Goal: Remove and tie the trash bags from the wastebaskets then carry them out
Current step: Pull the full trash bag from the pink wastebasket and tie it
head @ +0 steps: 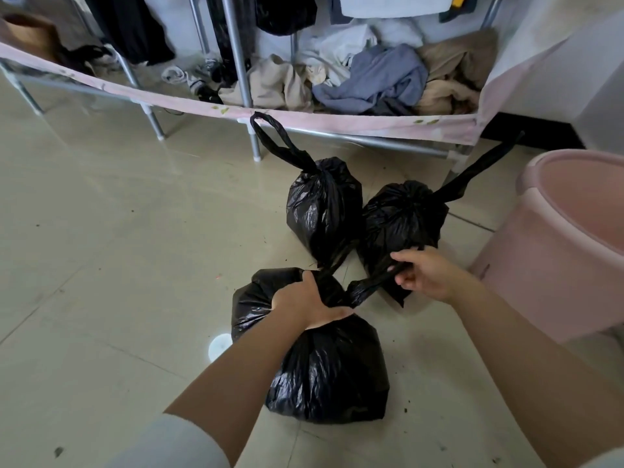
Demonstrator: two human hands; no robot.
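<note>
Near bag's [324, 369] neck in left hand [304, 304]; right hand [425, 275] pulls its tail.

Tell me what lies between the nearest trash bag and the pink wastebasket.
Head view: only bare tiled floor separates the nearest trash bag from the pink wastebasket; the right forearm crosses above it.

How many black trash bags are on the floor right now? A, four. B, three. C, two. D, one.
B: the near bag gripped at its neck by the left hand, plus two tied bags behind, one on the left and one on the right.
</note>
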